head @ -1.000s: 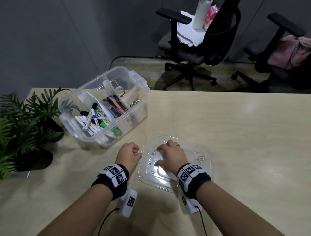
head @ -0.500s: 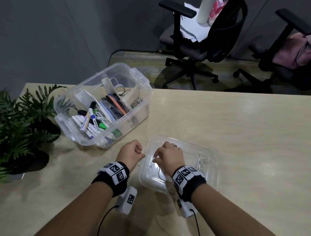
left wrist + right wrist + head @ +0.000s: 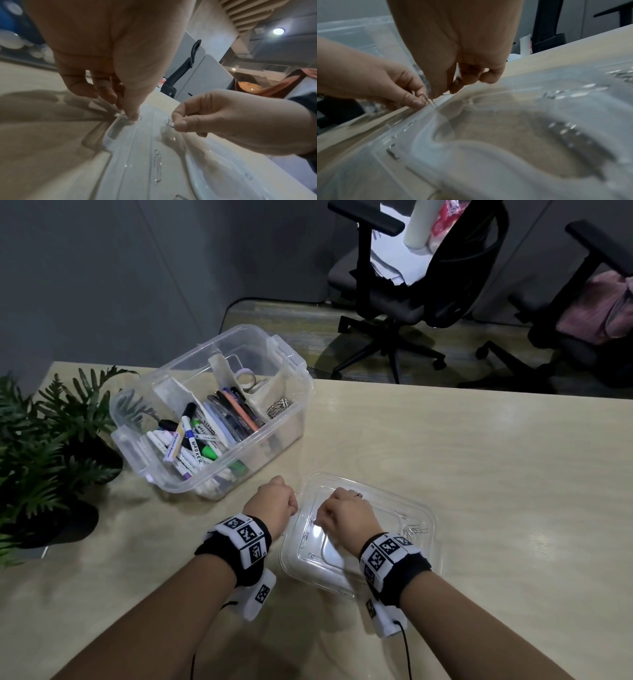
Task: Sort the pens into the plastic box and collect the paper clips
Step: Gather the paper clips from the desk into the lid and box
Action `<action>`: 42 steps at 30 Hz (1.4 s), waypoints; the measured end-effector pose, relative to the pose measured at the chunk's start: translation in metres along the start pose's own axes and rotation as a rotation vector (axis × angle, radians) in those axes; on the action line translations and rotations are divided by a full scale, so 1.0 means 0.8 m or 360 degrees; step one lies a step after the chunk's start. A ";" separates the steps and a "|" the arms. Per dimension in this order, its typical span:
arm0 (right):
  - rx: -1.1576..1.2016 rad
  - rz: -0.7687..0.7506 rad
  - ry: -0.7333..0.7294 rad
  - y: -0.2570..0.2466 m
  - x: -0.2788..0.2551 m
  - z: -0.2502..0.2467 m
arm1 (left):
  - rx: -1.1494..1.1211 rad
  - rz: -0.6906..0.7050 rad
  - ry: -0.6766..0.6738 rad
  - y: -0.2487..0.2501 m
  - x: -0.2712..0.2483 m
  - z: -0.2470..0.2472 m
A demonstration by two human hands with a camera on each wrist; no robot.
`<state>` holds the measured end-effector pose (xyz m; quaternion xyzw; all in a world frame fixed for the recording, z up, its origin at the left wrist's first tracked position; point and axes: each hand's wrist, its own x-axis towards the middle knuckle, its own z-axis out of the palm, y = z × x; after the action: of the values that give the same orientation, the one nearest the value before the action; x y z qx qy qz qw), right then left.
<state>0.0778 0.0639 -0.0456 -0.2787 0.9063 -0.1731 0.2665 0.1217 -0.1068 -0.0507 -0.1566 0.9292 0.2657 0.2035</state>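
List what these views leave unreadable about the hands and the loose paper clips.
- Left hand: the head view hides its fingertips; a held clip is uncertain.
- Right hand: pinches a paper clip; blurred in the right wrist view.
- Clips on the lid: too small to count.

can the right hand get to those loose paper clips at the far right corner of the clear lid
Probably yes. The loose paper clips lie uncovered in the clear lid, just beside the right hand, which already pinches a paper clip.

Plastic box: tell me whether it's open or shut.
Open. The plastic box has no lid on; pens show through the top, and the lid lies flat on the table.
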 end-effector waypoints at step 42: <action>-0.0164 0.0071 -0.0020 0.087 -0.100 -0.031 | 0.0349 0.0241 -0.0299 0.024 -0.020 0.006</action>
<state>0.0905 0.1705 -0.0271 -0.2730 0.9182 -0.1184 0.2613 0.1296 -0.0855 -0.0388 -0.0374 0.9387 0.1907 0.2848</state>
